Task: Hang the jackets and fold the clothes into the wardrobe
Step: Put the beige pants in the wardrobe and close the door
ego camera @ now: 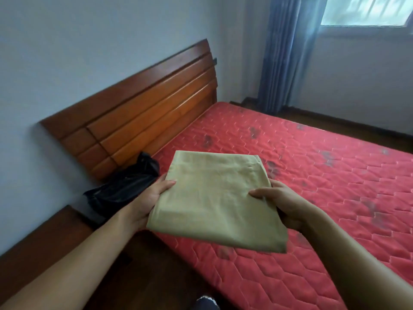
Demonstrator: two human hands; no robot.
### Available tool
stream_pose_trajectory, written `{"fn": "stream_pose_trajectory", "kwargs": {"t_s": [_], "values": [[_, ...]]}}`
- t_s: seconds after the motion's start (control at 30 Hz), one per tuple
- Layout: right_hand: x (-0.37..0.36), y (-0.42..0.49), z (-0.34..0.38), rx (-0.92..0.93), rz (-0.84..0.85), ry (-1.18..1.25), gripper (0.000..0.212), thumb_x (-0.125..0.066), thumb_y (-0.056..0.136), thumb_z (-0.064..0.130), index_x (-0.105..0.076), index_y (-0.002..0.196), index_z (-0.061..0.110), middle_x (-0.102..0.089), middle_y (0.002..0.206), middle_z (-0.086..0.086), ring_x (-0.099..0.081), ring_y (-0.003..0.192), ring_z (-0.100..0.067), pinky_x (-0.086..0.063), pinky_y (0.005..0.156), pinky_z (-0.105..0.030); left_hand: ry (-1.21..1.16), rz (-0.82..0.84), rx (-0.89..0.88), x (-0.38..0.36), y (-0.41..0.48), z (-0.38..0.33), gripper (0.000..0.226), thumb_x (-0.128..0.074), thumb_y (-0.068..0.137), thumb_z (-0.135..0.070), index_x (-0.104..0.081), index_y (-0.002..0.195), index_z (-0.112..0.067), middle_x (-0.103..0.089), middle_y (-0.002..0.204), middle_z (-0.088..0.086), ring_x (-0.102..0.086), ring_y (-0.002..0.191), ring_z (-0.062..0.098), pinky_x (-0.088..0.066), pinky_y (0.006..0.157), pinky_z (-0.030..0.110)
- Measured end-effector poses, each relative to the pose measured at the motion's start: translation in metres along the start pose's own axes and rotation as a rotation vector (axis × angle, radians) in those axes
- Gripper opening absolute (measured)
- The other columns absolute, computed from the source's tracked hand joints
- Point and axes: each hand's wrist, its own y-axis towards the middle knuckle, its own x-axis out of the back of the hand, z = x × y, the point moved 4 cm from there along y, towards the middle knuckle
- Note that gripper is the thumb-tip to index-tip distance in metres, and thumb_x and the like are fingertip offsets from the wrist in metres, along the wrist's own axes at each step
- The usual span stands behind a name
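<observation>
Both arms reached forward as I watched: left hand [150, 199] and right hand [285, 205], thumbs on top, pinched opposite edges of one folded khaki cloth garment [214, 202] above the red quilted mattress [324, 180]. One crumpled black garment [125, 189] lay by the wooden headboard [145, 113].

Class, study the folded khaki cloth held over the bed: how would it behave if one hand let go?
Probably floppy: the cloth, held by the left hand and right hand at its sides, droops at the near corner. Likely light: a loose pinch carries it. The folds may slip open.
</observation>
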Motion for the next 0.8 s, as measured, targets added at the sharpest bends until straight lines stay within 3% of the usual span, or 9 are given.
{"fn": "stream_pose_trajectory", "kwargs": {"t_s": [0.13, 0.27, 0.57, 0.67, 0.8], "values": [[-0.056, 0.002, 0.007, -0.018, 0.079, -0.114, 0.024, -0.064, 0.092, 0.001, -0.065, 0.116, -0.001, -0.075, 0.101, -0.020, -0.074, 0.081, -0.031, -0.061, 0.068, -0.039, -0.004, -0.150, -0.072, 0.043, -0.057, -0.008, 0.039, -0.049, 0.102, -0.015, -0.053, 0.139, -0.027, -0.070, 0.126, 0.011, -0.072, 0.101, 0.024, -0.062, 0.077, 0.037], [-0.124, 0.014, 0.015, -0.042, 0.212, -0.235, 0.028, -0.065, 0.093, 0.005, -0.065, 0.121, -0.001, -0.074, 0.110, -0.023, -0.074, 0.089, -0.034, -0.061, 0.072, -0.040, -0.047, -0.293, -0.130, 0.094, -0.114, -0.013, 0.042, -0.049, 0.102, -0.015, -0.052, 0.143, -0.026, -0.070, 0.127, 0.009, -0.072, 0.101, 0.025, -0.061, 0.079, 0.038], [-0.305, 0.051, 0.000, -0.081, 0.530, -0.431, 0.028, -0.065, 0.094, 0.008, -0.065, 0.121, 0.000, -0.075, 0.109, -0.021, -0.075, 0.093, -0.035, -0.060, 0.073, -0.042, -0.140, -0.633, -0.229, 0.208, -0.245, -0.014, 0.042, -0.054, 0.099, -0.018, -0.054, 0.140, -0.023, -0.072, 0.122, 0.014, -0.073, 0.097, 0.028, -0.061, 0.072, 0.038], [-0.371, 0.062, -0.015, -0.101, 0.632, -0.478, 0.032, -0.065, 0.093, 0.009, -0.064, 0.124, 0.001, -0.073, 0.115, -0.021, -0.072, 0.102, -0.038, -0.059, 0.080, -0.045, -0.136, -0.755, -0.235, 0.248, -0.290, -0.007, 0.052, -0.067, 0.089, -0.026, -0.055, 0.139, -0.024, -0.073, 0.118, 0.013, -0.073, 0.100, 0.029, -0.058, 0.079, 0.041], [-0.466, 0.076, -0.040, -0.138, 0.742, -0.532, 0.034, -0.065, 0.092, 0.007, -0.065, 0.126, 0.002, -0.073, 0.117, -0.021, -0.072, 0.105, -0.039, -0.059, 0.081, -0.046, -0.140, -0.890, -0.235, 0.304, -0.345, 0.002, 0.042, -0.061, 0.094, -0.031, -0.057, 0.135, -0.028, -0.074, 0.114, 0.011, -0.072, 0.103, 0.031, -0.055, 0.083, 0.045]]}}
